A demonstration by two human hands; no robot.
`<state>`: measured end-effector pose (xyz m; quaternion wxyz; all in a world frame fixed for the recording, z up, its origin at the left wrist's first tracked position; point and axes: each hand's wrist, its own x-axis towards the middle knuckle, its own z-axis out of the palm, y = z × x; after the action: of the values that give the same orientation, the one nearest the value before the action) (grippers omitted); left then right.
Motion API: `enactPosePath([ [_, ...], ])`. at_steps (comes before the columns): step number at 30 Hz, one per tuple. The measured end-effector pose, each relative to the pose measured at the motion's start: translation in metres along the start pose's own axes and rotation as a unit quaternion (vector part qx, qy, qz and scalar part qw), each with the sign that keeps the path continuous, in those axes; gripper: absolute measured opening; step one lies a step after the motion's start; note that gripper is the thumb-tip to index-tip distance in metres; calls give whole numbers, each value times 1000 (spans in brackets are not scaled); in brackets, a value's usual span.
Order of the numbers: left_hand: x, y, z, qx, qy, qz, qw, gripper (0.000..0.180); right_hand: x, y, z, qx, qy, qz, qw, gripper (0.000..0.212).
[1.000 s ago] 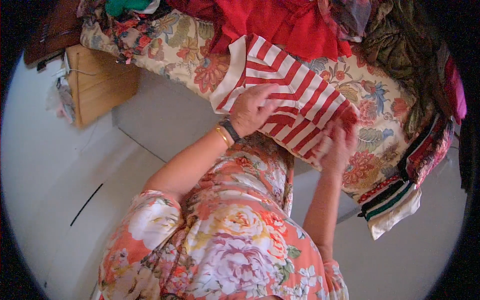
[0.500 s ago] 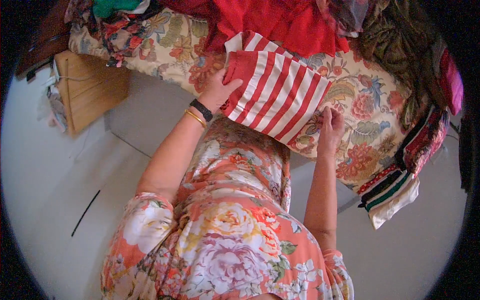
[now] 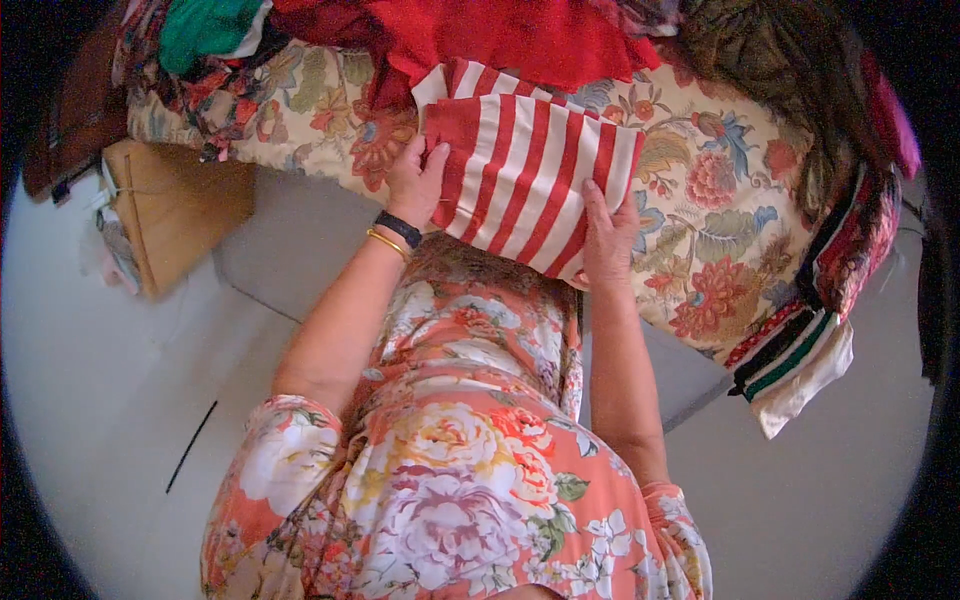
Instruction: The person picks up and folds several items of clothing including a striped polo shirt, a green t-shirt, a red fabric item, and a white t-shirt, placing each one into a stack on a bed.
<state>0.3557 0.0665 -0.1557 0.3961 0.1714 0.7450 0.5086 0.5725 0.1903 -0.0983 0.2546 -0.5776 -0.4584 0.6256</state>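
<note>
A red and white striped cloth (image 3: 530, 165), folded over in layers, is held up between my two hands above the near edge of a bed. My left hand (image 3: 417, 183), with a dark band and a gold bangle at its wrist, grips the solid red left side, thumb on top. At the opposite side my right hand (image 3: 609, 235) clasps the lower right edge, its thumb lying over the stripes and the fingers tucked beneath. A flap of the cloth shows behind the front layer along the top. What kind of garment it is, I cannot tell.
Under the cloth spreads a floral bedcover (image 3: 715, 235). Red fabric (image 3: 520, 40) lies at the back, with dark olive clothing (image 3: 770, 70) to its right. Several folded pieces (image 3: 790, 370) hang over the right edge. A brown wooden box-like piece (image 3: 185, 215) stands at left.
My right hand has moved left from the cloth's corner and now grips its lower right edge. The cloth has shifted slightly left with my left hand still on it.
</note>
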Motion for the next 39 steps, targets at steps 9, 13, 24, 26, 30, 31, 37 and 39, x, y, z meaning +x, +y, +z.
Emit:
enactPosePath([
  [9,-31,54,137,92,-148,29,984,29,-11,-76,-125,14,135,-23,990,35],
  [13,-45,45,180,94,-132,116,980,50,-2,-22,-207,-195,217,-23,956,36],
  [24,-28,38,132,89,-217,115,965,64,-36,34,-168,-118,247,-66,959,25],
  [26,-32,45,127,116,-235,44,964,67,-38,16,-162,-263,277,-19,924,29],
  [30,-19,47,136,156,-160,67,972,51,-30,-5,-166,-292,304,-48,906,31],
  [31,-19,57,139,172,-137,104,970,39,-29,-14,-164,-366,311,-69,874,31],
  [37,-12,71,142,181,-67,150,970,26,3,-34,-124,-524,233,-296,764,39],
  [39,-19,79,146,174,-25,171,970,20,6,-32,-110,-540,214,-319,749,42],
])
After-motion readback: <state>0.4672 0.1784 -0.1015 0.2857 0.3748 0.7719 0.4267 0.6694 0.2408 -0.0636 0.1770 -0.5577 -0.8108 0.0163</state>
